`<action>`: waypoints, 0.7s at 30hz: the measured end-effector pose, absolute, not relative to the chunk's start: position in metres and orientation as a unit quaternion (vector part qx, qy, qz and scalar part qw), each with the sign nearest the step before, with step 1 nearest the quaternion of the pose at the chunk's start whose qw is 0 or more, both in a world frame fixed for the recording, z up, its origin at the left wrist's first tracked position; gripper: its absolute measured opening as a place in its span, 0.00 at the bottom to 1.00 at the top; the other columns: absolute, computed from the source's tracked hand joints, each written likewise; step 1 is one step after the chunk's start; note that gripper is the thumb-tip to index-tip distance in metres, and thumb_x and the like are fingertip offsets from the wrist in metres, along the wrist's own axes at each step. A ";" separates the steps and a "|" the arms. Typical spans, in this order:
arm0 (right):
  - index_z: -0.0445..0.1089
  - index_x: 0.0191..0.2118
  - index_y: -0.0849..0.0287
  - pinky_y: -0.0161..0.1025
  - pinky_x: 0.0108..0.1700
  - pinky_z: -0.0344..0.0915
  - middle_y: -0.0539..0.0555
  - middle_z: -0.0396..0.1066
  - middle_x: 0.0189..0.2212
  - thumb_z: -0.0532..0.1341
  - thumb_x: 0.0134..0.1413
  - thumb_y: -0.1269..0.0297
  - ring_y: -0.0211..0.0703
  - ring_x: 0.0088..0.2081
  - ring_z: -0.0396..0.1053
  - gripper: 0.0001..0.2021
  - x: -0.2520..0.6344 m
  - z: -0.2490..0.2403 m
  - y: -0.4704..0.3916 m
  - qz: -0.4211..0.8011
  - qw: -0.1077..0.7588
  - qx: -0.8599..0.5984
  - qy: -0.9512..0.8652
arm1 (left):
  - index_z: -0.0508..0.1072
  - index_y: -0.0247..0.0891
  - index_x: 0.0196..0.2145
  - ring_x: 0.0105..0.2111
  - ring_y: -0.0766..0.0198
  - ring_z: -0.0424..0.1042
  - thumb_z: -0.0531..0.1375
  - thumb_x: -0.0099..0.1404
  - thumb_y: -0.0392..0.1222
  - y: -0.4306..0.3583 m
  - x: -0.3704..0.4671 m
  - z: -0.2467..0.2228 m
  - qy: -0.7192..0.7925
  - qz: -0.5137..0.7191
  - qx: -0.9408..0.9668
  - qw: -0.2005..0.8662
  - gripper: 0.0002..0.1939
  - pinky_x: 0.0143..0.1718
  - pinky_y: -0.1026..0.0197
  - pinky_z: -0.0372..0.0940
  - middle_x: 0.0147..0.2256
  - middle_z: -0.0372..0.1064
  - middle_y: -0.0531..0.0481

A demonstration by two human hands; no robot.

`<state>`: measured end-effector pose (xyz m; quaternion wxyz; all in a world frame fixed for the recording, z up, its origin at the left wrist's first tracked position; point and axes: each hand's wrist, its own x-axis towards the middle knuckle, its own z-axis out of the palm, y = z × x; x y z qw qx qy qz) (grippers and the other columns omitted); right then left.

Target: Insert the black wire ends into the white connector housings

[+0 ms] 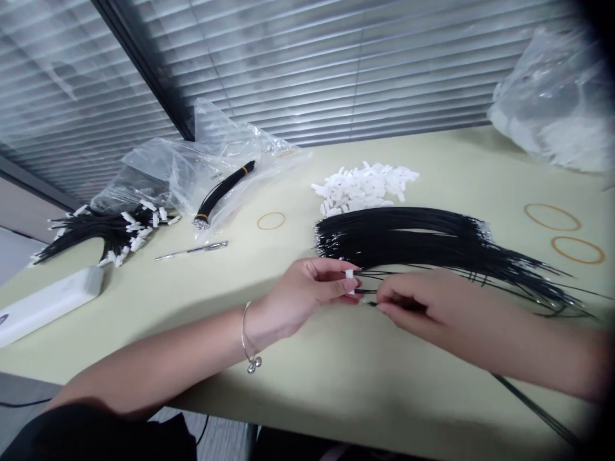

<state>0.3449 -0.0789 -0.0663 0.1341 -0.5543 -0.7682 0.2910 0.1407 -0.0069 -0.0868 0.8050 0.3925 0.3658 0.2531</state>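
Note:
My left hand point(307, 288) pinches a small white plastic connector housing point(350, 282) between thumb and fingers. Black wires run from the housing toward the right. Just right of it, my right hand point(423, 298) is closed on a thin black wire point(371, 304), whose tip points at the housing; the rest of that wire is partly hidden by the hand. Behind both hands lies a wide bundle of black wires point(408, 240) with shiny metal terminals at the ends. A heap of white connector housings point(365, 186) sits beyond the bundle.
At the left are wires with white connectors point(120, 234), a white box-like object point(52, 304) and a pen point(192, 250). A clear bag point(177, 166) lies under a banded wire bundle point(225, 192). Rubber bands point(576, 250) lie right; another bag point(557, 109) stands behind on the table point(307, 371).

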 end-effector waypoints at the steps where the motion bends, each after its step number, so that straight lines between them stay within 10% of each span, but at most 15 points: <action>1: 0.68 0.27 0.53 0.38 0.25 0.55 0.49 0.70 0.22 0.54 0.58 0.59 0.40 0.24 0.65 0.11 0.345 -0.069 -0.074 0.305 0.141 -0.561 -0.756 | 0.80 0.32 0.37 0.30 0.66 0.77 0.74 0.51 0.37 -0.007 0.140 -0.087 0.368 0.250 0.390 0.806 0.15 0.47 0.53 0.72 0.30 0.77 0.51; 21: 0.70 0.22 0.50 0.38 0.19 0.53 0.46 0.66 0.15 0.59 0.48 0.60 0.38 0.17 0.59 0.08 0.341 -0.069 -0.059 0.334 0.198 -0.598 -0.702 | 0.79 0.34 0.35 0.30 0.66 0.78 0.74 0.51 0.33 -0.003 0.140 -0.083 0.356 0.226 0.372 0.827 0.13 0.45 0.56 0.73 0.30 0.78 0.52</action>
